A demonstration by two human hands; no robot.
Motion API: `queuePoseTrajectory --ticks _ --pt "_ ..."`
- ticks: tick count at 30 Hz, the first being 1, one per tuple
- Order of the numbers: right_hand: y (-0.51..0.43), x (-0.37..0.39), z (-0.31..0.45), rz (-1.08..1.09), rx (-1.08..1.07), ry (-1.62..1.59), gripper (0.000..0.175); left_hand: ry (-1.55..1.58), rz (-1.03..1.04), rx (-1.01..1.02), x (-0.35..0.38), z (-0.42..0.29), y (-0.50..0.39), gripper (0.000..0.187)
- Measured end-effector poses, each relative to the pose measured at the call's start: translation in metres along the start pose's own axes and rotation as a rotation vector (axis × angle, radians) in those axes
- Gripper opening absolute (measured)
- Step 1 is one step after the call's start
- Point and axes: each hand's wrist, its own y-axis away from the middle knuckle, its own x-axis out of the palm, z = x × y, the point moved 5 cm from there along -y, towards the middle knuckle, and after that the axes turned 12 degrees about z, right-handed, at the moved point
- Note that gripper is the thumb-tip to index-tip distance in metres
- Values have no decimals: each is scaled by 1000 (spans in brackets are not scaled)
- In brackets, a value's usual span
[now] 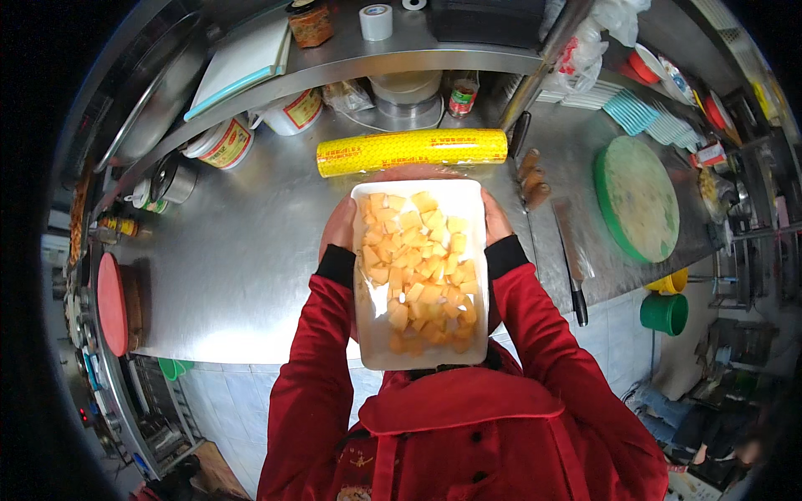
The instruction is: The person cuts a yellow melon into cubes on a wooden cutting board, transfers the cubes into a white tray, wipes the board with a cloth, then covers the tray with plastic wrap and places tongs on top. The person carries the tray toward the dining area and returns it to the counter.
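Note:
Both my hands hold up a white rectangular plastic tray (376, 351) by its two long sides, close to my chest. My left hand (339, 223) grips one side and my right hand (496, 216) the other; the fingers are mostly hidden behind it. Pale orange cut chunks (416, 257), of a fruit or vegetable, are spread in the tray. Beyond its far edge a yellow roll of plastic film (411, 150) lies across the steel worktable (232, 250), with a reddish round surface partly visible beneath the tray.
A cleaver (570, 257) lies on the right, its handle over the table edge, beside a green-rimmed round chopping board (638, 199). A red round board (113, 305) stands left. Buckets (222, 144) sit under the steel shelf (401, 57). Another person (708, 432) is at lower right.

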Motion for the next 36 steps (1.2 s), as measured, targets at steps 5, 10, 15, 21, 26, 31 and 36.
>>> queuePoseTrajectory --ticks 5,10,15,21,26,31,36 --pt "24 4 5 -104 -12 219 41 -397 -10 140 26 -8 25 55" --pt "24 27 -10 -37 132 43 51 16 -16 -45 -18 22 44 61" --pt "53 33 -19 -49 158 109 52 -94 -246 -130 -72 56 78 64" --pt "91 45 -14 -25 66 653 48 -309 -228 13 -69 54 100 61" --pt "135 48 -1 -74 -18 1058 34 -548 -297 161 -52 54 104 60" --pt "178 45 2 4 123 1171 30 -580 -310 183 -41 36 113 59" --pt "190 40 18 12 40 728 44 -570 -281 114 -6 31 161 59"
